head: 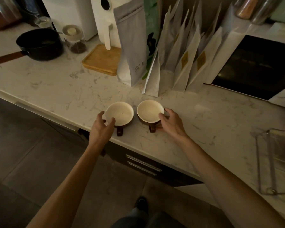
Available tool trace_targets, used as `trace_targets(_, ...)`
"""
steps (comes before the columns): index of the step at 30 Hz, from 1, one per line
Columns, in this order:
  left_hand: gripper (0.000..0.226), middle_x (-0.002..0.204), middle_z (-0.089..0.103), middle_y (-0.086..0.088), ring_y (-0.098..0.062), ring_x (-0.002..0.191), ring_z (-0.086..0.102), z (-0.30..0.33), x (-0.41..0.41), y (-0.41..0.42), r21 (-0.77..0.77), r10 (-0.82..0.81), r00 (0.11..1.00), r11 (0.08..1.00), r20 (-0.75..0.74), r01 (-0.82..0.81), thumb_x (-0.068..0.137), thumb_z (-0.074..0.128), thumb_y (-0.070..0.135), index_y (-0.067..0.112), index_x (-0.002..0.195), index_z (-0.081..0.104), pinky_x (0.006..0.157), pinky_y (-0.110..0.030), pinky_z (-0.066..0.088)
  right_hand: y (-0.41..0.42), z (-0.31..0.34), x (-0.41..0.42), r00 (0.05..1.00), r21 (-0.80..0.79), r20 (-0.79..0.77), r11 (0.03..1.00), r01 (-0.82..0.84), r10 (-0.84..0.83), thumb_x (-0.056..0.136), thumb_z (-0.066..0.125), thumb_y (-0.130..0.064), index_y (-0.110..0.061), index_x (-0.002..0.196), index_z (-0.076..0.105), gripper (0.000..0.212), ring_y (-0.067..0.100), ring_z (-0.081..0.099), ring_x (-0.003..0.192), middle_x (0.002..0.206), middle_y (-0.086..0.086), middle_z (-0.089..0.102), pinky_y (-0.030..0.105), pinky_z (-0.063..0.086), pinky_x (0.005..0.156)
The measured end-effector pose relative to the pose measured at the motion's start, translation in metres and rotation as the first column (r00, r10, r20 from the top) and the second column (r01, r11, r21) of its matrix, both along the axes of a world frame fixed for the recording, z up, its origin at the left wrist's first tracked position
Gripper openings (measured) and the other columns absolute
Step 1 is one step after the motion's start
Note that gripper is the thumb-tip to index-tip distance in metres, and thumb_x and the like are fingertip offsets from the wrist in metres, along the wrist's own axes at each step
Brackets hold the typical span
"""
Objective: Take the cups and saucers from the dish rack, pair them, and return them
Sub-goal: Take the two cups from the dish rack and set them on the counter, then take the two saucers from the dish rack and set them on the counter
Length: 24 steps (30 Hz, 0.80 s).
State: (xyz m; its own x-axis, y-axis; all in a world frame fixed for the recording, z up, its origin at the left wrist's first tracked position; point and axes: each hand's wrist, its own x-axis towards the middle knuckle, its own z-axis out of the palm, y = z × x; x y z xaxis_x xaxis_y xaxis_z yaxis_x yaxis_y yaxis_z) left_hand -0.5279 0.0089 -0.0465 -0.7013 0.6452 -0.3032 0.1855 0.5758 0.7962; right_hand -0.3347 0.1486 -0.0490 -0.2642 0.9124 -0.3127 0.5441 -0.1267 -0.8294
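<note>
Near the counter's front edge [155, 145], the left hand [102, 127] and right hand [171, 124] each curl fingers around 1 of 2 cups, left cup [119, 113] and right cup [150, 111], standing just beside each other with no saucers visible, so fetching saucers from the dish rack [266, 162] at far right seems next.

Two cups stand side by side near the front edge of a marble counter [56, 89], both white inside and dark brown outside, with handles pointing toward the person. The left hand [102, 127] curls around the near rim of the left cup [119, 113], thumb and fingers on either side. The right hand [171, 123] grips the right cup [150, 111] at its right side. Behind them stand paper bags [184, 63], a wooden tray [102, 60], a black saucepan [39, 44] and a glass jar [75, 39]. A wire dish rack [266, 160] sits at the right edge
</note>
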Motion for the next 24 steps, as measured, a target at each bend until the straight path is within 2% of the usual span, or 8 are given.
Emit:
trace_targets(2, 0.063, 0.139, 0.045, -0.015, -0.036, 0.119, 0.052, 0.006, 0.004, -0.003, -0.055, -0.061, 0.973, 0.997, -0.225, 0.049, 0.093, 0.048, 0.05, 0.025, 0.146, 0.025, 0.094, -0.054, 0.044, -0.002, 0.006, 0.007, 0.997, 0.057, 0.069, 0.997, -0.044, 0.04, 0.095, 0.053, -0.038, -0.018, 0.139, 0.046, 0.049, 0.031, 0.064, 0.11, 0.133, 0.011, 0.06, 0.05, 0.052, 0.094)
trace_targets(5, 0.057, 0.136, 0.044, -0.017, -0.037, 0.114, 0.053, 0.019, 0.017, -0.004, -0.084, -0.158, 0.861, 0.987, -0.483, 0.133, 0.093, 0.047, 0.049, 0.023, 0.14, 0.031, 0.088, -0.051, 0.046, -0.005, 0.017, 0.025, 0.963, 0.189, 0.254, 0.971, -0.146, 0.095, 0.095, 0.05, -0.045, -0.02, 0.141, 0.044, 0.052, 0.029, 0.056, 0.122, 0.137, 0.008, 0.057, 0.045, 0.046, 0.101)
trace_targets(8, 0.052, 0.137, 0.047, -0.018, -0.037, 0.117, 0.052, 0.032, 0.039, 0.0, -0.133, -0.278, 0.745, 0.959, -0.607, 0.249, 0.094, 0.047, 0.045, 0.018, 0.138, 0.04, 0.091, -0.05, 0.047, -0.01, 0.027, 0.045, 0.907, 0.274, 0.398, 0.925, -0.265, 0.142, 0.097, 0.045, -0.044, -0.021, 0.144, 0.04, 0.052, 0.029, 0.051, 0.127, 0.143, 0.007, 0.052, 0.042, 0.045, 0.1)
trace_targets(11, 0.042, 0.129, 0.058, -0.017, -0.036, 0.112, 0.058, 0.047, 0.069, 0.007, -0.12, -0.379, 0.692, 0.912, -0.615, 0.393, 0.095, 0.049, 0.04, 0.017, 0.13, 0.052, 0.087, -0.049, 0.049, -0.018, 0.036, 0.067, 0.86, 0.325, 0.481, 0.876, -0.356, 0.171, 0.098, 0.042, -0.043, -0.022, 0.144, 0.039, 0.051, 0.027, 0.051, 0.127, 0.145, 0.006, 0.048, 0.041, 0.044, 0.096)
trace_targets(14, 0.043, 0.124, 0.063, -0.015, -0.034, 0.107, 0.062, 0.06, 0.104, 0.015, -0.15, -0.526, 0.596, 0.812, -0.606, 0.564, 0.094, 0.051, 0.039, 0.016, 0.13, 0.053, 0.088, -0.047, 0.05, -0.026, 0.042, 0.095, 0.834, 0.362, 0.518, 0.834, -0.416, 0.191, 0.098, 0.044, -0.041, -0.022, 0.142, 0.042, 0.048, 0.028, 0.049, 0.127, 0.146, 0.006, 0.046, 0.042, 0.044, 0.096)
trace_targets(18, 0.051, 0.131, 0.06, -0.009, -0.029, 0.116, 0.059, 0.067, 0.151, 0.023, -0.287, -0.703, 0.431, 0.658, -0.566, 0.696, 0.093, 0.047, 0.049, 0.022, 0.136, 0.047, 0.094, -0.045, 0.047, -0.037, 0.049, 0.139, 0.78, 0.352, 0.589, 0.802, -0.482, 0.21, 0.097, 0.045, -0.039, -0.019, 0.138, 0.045, 0.046, 0.034, 0.044, 0.128, 0.148, 0.013, 0.04, 0.043, 0.041, 0.099)
trace_targets(21, 0.057, 0.142, 0.051, -0.005, -0.026, 0.127, 0.05, 0.067, 0.184, 0.028, -0.445, -0.84, 0.306, 0.507, -0.449, 0.738, 0.093, 0.042, 0.055, 0.03, 0.143, 0.036, 0.103, -0.043, 0.041, -0.047, 0.055, 0.175, 0.76, 0.312, 0.608, 0.811, -0.496, 0.231, 0.097, 0.045, -0.039, -0.019, 0.137, 0.044, 0.045, 0.033, 0.045, 0.127, 0.146, 0.013, 0.042, 0.044, 0.042, 0.099)
trace_targets(24, 0.06, 0.151, 0.04, 0.0, -0.022, 0.135, 0.041, 0.066, 0.221, 0.028, -0.543, -0.918, 0.207, 0.37, -0.338, 0.754, 0.092, 0.038, 0.06, 0.037, 0.147, 0.024, 0.107, -0.04, 0.034, -0.06, 0.06, 0.214, 0.72, 0.256, 0.639, 0.809, -0.529, 0.27, 0.097, 0.045, -0.042, -0.021, 0.14, 0.044, 0.047, 0.028, 0.052, 0.121, 0.14, 0.009, 0.051, 0.041, 0.046, 0.092)
